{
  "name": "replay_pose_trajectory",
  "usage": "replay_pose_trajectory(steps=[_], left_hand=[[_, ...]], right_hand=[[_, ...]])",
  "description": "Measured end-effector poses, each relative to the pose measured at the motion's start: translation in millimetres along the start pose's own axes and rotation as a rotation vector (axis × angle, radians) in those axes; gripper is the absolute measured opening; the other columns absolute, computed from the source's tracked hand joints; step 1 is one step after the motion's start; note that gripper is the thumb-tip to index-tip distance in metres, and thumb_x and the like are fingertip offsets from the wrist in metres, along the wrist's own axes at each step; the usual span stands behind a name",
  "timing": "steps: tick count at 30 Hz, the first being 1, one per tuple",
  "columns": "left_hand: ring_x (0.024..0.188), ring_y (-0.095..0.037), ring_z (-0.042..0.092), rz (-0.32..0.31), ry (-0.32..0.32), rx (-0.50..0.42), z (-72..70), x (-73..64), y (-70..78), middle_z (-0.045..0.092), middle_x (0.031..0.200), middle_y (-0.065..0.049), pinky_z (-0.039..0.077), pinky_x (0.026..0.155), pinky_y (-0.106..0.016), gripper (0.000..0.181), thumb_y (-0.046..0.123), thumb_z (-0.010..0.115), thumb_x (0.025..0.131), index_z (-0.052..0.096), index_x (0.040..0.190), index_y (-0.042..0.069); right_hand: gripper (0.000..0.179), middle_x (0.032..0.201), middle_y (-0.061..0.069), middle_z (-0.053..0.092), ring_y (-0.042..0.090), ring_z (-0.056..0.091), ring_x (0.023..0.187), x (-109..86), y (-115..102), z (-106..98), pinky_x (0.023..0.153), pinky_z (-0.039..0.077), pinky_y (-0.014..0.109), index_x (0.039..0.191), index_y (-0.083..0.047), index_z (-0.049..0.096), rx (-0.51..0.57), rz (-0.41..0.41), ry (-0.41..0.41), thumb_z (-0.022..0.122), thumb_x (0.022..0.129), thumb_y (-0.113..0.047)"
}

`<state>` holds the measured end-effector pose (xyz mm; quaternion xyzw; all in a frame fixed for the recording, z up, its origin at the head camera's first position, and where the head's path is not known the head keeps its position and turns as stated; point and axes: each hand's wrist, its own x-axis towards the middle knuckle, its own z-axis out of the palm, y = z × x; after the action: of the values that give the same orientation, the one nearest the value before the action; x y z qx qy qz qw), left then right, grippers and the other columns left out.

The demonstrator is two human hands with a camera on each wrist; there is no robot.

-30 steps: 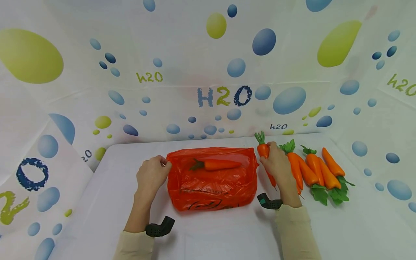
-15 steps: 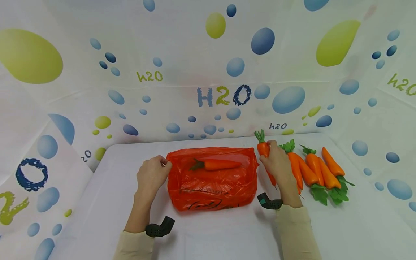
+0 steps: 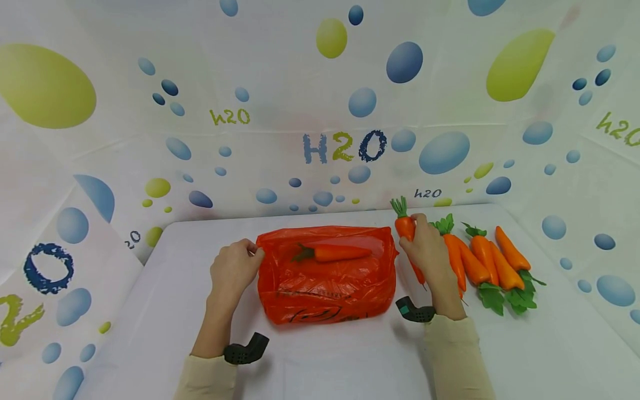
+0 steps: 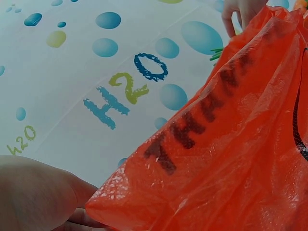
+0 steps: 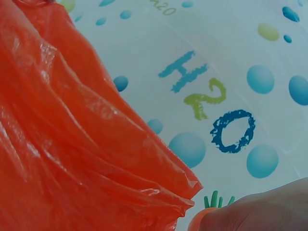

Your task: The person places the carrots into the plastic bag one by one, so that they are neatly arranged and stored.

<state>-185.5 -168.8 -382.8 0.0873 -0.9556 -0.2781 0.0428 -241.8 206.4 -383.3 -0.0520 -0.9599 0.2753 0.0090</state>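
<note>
An opened red plastic bag (image 3: pixel 325 297) sits at the middle of the table, a carrot (image 3: pixel 340 254) lying inside it with its green top to the left. My left hand (image 3: pixel 236 269) pinches the bag's upper left rim; the left wrist view shows the plastic between thumb and fingers. To the right of the bag, my right hand (image 3: pixel 427 250) grips another carrot (image 3: pixel 404 228) near its thick end. That carrot's leafy end points away from me and its tip toward me. Whether it touches the table I cannot tell.
Right of my right hand lie several more orange carrots (image 3: pixel 492 261), some with their green leaves (image 3: pixel 520 294) toward me. A white table (image 3: pixel 345 361) spreads under everything. Behind it hangs a white backdrop (image 3: pixel 280 72) printed with blue and green drops.
The carrot in my right hand has risen very slightly at its green end, and the right hand has shifted a little with it. The left hand and the bag look unchanged.
</note>
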Motion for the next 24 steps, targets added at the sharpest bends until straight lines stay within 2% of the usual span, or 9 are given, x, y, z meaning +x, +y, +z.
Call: replay_pose_trajectory(steps=[17,24], left_hand=[[0.062,-0.020,0.054,0.006,-0.004,0.001,0.9,4.5,-0.5,0.068,0.074,-0.010,0.050,0.053,-0.027,0.031,0.026,0.055,0.095,0.068,0.107,0.000],[0.060,-0.020,0.053,0.023,0.008,0.003,1.7,6.1,-1.7,0.065,0.071,-0.008,0.046,0.051,-0.026,0.031,0.025,0.053,0.094,0.069,0.103,0.000]], right_hand=[[0.068,0.132,0.027,0.055,0.039,0.058,0.104,-1.0,-5.3,-3.4,0.087,0.058,0.051,0.151,-0.002,0.029,-0.001,-0.010,0.024,0.061,0.094,-0.022],[0.066,0.131,0.027,0.056,0.039,0.058,0.102,-2.6,-7.6,-2.7,0.086,0.058,0.051,0.150,-0.002,0.032,-0.009,-0.021,0.045,0.061,0.094,-0.022]])
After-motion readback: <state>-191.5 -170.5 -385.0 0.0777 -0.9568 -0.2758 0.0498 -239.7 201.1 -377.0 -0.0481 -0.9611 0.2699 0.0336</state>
